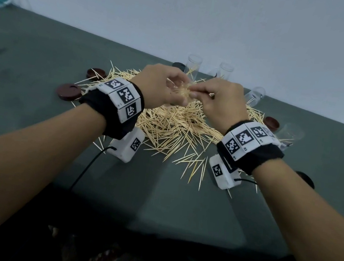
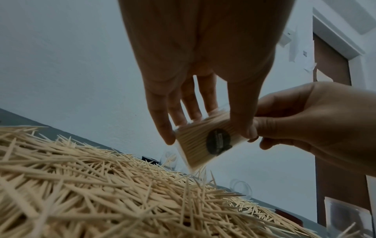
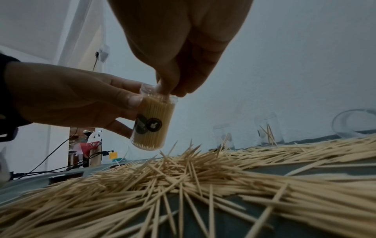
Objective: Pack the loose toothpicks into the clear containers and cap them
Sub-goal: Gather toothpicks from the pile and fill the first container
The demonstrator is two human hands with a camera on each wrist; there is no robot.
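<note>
A clear container [image 1: 185,91] packed with toothpicks and bearing a dark round sticker is held tilted above the pile of loose toothpicks [image 1: 176,126]. My left hand [image 1: 173,86] grips it round the body, thumb and fingers on opposite sides, as the left wrist view shows on the container [image 2: 209,141]. My right hand [image 1: 203,92] pinches its fingertips together at the container's open mouth, apparently on a few toothpicks. In the right wrist view the container [image 3: 152,122] hangs just over the pile [image 3: 183,177], with the right hand [image 3: 173,90] at its rim and no cap on it.
Two upright clear containers [image 1: 194,66] [image 1: 225,71] with a few toothpicks stand at the back; another [image 1: 255,95] lies on its side and one [image 1: 290,136] stands at the right. Brown caps [image 1: 68,92] [image 1: 96,73] [image 1: 271,122] ring the pile. The green table [image 1: 44,57] ends near my arms.
</note>
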